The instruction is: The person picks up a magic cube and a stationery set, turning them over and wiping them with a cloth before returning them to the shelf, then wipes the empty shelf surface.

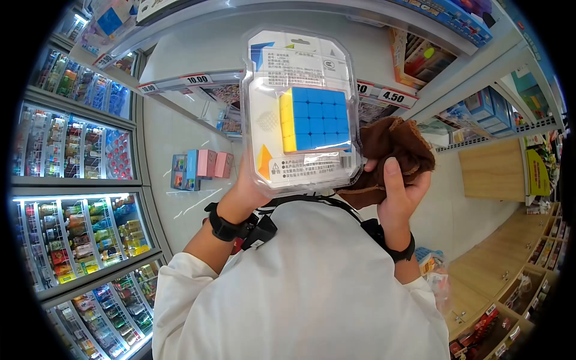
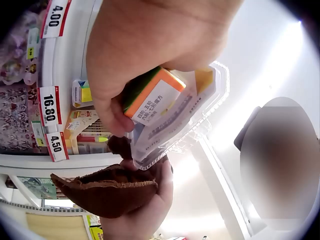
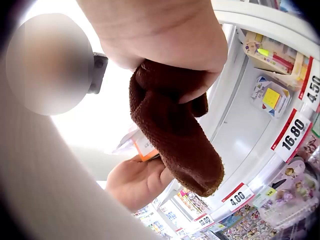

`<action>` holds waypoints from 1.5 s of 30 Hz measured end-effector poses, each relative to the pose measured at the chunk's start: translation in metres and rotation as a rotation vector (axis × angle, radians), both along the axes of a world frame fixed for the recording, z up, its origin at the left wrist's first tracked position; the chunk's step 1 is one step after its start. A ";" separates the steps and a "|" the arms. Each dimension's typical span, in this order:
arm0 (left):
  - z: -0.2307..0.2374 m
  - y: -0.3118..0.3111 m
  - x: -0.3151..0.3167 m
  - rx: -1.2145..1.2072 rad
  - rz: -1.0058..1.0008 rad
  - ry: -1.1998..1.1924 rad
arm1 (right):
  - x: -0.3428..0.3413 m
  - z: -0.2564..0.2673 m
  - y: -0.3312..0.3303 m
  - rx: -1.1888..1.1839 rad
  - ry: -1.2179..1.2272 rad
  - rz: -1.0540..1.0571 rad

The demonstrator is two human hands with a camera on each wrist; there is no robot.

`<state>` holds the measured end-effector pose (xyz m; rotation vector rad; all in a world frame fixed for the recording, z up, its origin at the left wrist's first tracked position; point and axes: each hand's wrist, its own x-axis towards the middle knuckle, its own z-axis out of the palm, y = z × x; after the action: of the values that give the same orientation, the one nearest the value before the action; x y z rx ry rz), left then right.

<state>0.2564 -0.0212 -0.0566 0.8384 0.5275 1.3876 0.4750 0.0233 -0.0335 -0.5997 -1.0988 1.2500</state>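
In the head view, my left hand [image 1: 249,187] grips the lower left edge of a clear plastic blister pack [image 1: 264,102]. Inside the pack sits a puzzle cube [image 1: 318,120] with blue and yellow sides showing. A brown cloth [image 1: 390,150] is bunched in my right hand [image 1: 405,195], its thumb lying over the folds, right beside the pack. The left wrist view shows my left fingers curled round the pack at an orange-edged side of the cube [image 2: 162,97]. Seen from the right wrist, the cloth [image 3: 175,135] hangs from my right fingers.
A white shelf [image 1: 204,54] with price tags [image 1: 198,79] runs in front of me. On it, the right wrist view shows another small boxed item [image 3: 270,97]. Lit drink coolers [image 1: 78,240] stand at the left, wooden cabinets [image 1: 492,264] at the right. Pink boxes [image 1: 215,163] lie beyond my left arm.
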 end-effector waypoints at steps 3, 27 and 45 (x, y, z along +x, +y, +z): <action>0.000 0.002 0.002 -0.118 -0.088 -0.348 | 0.000 0.000 0.001 0.012 -0.023 0.010; 0.030 0.038 0.035 -0.092 0.362 0.199 | 0.040 -0.041 0.009 -0.590 0.571 0.637; 0.050 0.050 0.042 -0.222 -0.127 -0.481 | 0.029 0.003 0.032 -0.334 0.178 -0.090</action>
<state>0.2980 0.0290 -0.0071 0.3329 0.2431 1.3265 0.5045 0.0555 -0.0308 -0.7641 -0.7119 1.3909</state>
